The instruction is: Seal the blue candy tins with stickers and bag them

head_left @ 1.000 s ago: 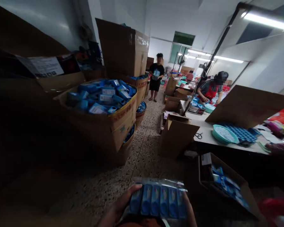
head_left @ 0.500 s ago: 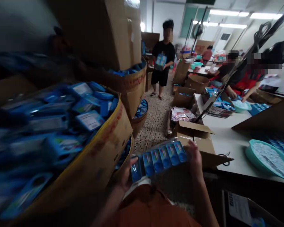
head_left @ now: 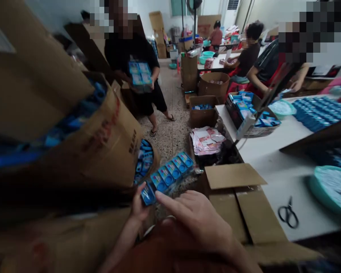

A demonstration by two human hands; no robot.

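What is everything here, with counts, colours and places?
Row of packs: one, blue, low centre
Standing person: one, black clothes, aisle
Bundle: one, blue, held by standing person
Other people: three, mixed clothes, right and back
Cartons: several, brown, left and along aisle
Flapped carton: one, brown, near right
Papers: one pile, pinkish-white, centre
Near table: one, white, right
Scissors: one pair, black, near table
Basins: two, turquoise, near table; others behind
Box of packs: one, dark, near table
Left hand: one, bare, holding row
Right hand: one, bare, forefinger beside row
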